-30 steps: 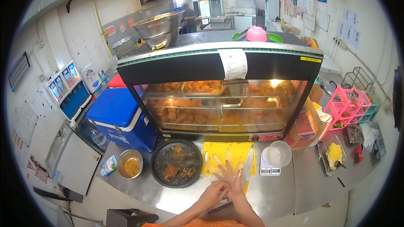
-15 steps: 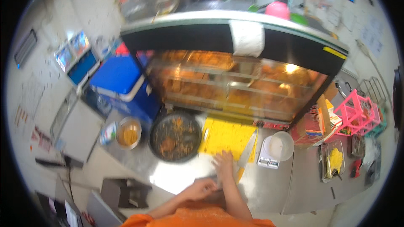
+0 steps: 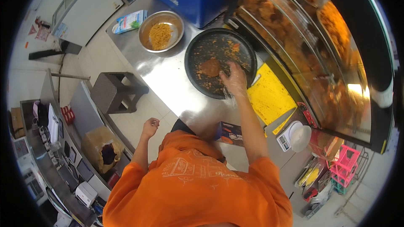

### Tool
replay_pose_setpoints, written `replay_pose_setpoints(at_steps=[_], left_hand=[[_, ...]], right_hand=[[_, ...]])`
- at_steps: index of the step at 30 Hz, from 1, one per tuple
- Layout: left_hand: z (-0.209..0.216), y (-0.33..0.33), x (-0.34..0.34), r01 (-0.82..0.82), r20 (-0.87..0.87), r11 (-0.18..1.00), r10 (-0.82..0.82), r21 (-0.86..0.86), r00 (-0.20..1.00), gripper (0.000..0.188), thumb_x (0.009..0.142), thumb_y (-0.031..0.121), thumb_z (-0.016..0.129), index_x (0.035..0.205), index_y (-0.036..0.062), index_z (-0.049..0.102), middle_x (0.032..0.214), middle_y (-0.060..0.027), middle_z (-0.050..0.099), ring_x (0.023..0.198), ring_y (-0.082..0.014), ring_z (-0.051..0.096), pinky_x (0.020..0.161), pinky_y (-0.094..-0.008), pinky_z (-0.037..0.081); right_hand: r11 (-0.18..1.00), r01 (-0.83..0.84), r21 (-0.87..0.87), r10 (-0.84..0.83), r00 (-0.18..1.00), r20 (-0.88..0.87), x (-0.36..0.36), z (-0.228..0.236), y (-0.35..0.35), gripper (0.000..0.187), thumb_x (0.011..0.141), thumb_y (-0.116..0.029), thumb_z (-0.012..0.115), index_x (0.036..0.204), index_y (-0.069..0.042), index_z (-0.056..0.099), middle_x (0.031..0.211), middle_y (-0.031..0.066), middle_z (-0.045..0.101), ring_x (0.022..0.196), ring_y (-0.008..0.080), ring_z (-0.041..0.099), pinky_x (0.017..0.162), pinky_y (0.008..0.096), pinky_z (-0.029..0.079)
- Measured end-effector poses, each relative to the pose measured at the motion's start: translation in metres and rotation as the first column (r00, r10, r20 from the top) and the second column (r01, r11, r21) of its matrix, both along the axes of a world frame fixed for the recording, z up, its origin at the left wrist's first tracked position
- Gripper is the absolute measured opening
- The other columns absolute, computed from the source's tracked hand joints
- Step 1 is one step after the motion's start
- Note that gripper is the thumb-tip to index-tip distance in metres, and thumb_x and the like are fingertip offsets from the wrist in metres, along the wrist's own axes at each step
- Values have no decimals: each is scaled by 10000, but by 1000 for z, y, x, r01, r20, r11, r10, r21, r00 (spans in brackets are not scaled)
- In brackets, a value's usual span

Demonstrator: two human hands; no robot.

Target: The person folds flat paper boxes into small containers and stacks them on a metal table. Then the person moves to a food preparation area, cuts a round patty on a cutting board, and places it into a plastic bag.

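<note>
Over the round black tray (image 3: 198, 42), my right hand (image 3: 235, 80) reaches down in a clear plastic glove. Its thumb and fingers are spread, beside a flat brown fried piece (image 3: 210, 67). I cannot tell whether the fingertips touch the piece. Loose orange-brown crumbs lie scattered around it in the tray. My left hand (image 3: 150, 127) hangs off the counter's near side, fingers curled in, with nothing visible in it. Right of the tray, a large knife (image 3: 281, 120) lies across the corner of a yellow cutting board (image 3: 271, 94).
A metal bowl of crumbs (image 3: 177, 24) and a carton (image 3: 130, 21) stand left of the tray. Behind are a blue cooler (image 3: 198, 4) and a glass food display case (image 3: 294, 50). A white scale (image 3: 285, 139) sits at right. A dark stool (image 3: 111, 92) stands on the floor.
The view has tilted down and turned. My right hand has moved from in front of the cutting board into the black tray. My left hand has left it and dropped to my left side.
</note>
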State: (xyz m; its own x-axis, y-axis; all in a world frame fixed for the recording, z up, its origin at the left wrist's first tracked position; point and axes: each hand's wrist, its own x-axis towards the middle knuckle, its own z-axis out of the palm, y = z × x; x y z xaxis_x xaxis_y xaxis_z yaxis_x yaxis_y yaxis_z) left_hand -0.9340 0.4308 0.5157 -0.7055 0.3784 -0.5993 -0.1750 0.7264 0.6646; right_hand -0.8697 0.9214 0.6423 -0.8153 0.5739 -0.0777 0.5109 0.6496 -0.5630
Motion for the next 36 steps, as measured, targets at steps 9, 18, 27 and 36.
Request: replay_pose_setpoints(at_steps=[9,18,27,36], left_hand=[[-31,-96,-1,-350,353,888,443,-299,824,266,968,189,626,1148,-5,648,907,-116,707,720,-177,643,635,-323,540],[-26,-36,-78,-270,365,956,294,-118,883,283,1000,244,593,1164,18,642,960,-101,698,780,-167,645,687,-297,538],[-55,-7,-120,-64,363,992,100,-109,926,280,996,244,588,1184,45,643,976,-94,696,807,-174,665,700,-309,551],[-63,9,-69,186,-10,981,-186,46,982,184,942,78,595,1085,-8,674,900,-106,706,795,-182,685,711,-323,563]], right_hand=[[947,-321,17,270,822,501,-88,-13,-20,801,731,-308,853,1445,-182,513,1322,198,514,1214,427,542,1059,474,465],[76,2,-997,-308,951,-22,-26,-13,10,612,790,-198,802,1336,-142,533,1124,165,583,1079,361,606,837,539,554],[-270,-690,-672,-769,574,-280,47,21,-55,710,860,-467,752,1418,-125,476,1350,307,524,1180,532,558,836,673,563],[-78,-360,-930,-968,251,-16,191,26,-64,767,891,-589,658,1469,-127,459,1382,295,527,1248,563,523,854,696,548]])
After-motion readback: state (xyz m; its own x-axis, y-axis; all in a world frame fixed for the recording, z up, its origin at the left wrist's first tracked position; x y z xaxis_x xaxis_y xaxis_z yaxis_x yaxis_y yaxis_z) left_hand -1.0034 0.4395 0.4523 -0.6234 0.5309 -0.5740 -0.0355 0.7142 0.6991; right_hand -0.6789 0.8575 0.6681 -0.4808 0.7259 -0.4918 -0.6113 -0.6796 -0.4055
